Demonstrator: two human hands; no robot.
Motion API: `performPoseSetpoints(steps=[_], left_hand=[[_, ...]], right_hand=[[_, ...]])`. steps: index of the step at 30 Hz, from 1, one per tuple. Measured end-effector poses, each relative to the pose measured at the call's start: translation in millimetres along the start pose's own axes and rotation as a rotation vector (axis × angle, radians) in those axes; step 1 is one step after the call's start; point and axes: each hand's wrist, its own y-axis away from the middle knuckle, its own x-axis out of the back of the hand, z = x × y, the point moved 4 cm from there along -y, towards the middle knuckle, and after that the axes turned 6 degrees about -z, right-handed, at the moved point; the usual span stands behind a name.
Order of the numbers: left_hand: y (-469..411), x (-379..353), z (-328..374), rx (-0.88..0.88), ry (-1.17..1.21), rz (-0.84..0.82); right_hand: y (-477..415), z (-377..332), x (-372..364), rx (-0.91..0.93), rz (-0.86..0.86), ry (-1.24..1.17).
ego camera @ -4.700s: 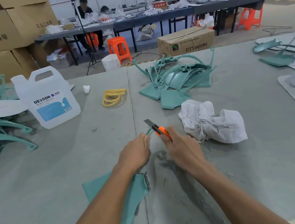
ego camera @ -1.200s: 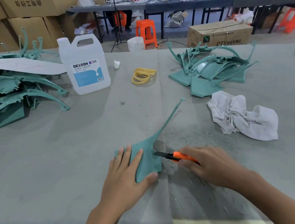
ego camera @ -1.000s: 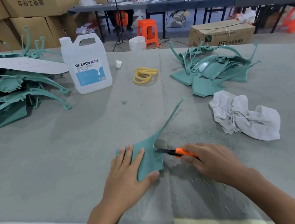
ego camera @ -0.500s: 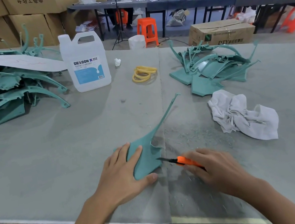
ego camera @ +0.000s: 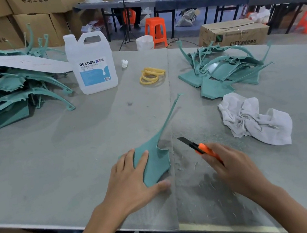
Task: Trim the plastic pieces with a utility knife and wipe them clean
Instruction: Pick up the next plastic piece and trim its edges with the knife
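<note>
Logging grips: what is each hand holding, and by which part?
Right hand grips the utility knife by its orange handle; left hand only presses the plastic piece flat.

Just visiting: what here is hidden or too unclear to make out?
In the head view:
The flat teal plastic piece: near-left part lies under the left hand.
The orange utility knife: handle mostly wrapped by the right hand.
The white DEXCON jug: label's small print too small to read.
The pile of teal plastic parts at left: cut off by the picture's edge.
</note>
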Motion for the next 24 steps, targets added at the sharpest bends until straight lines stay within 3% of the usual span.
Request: performPoseSetpoints(steps=[6,8,13,16,24], left_hand=[[7.2,9.6,-25.0,-0.078,0.053,-0.209],[10.4,17.7,-25.1,-0.103,0.106,-0.123],[13.1,47.2,-2.7,-0.223,0.160,0.326],[8.8,49.6,4.5,-0.186,0.165,0.378],[1.8,44.1,-0.2,-0.133,0.209,0.327]], right_hand=[[15.7,10.6,0.9,-0.034,-0.037,-0.049],[17.4,8.1,1.5,-0.032,-0.058,-0.075],[15.7,-9.9,4.0,-0.013,-0.045,-0.187],[6.7,-31.9,6.2,0.012,-0.043,-0.243],[-8.4,-69.5,-5.4,0.091,-0.147,-0.383]])
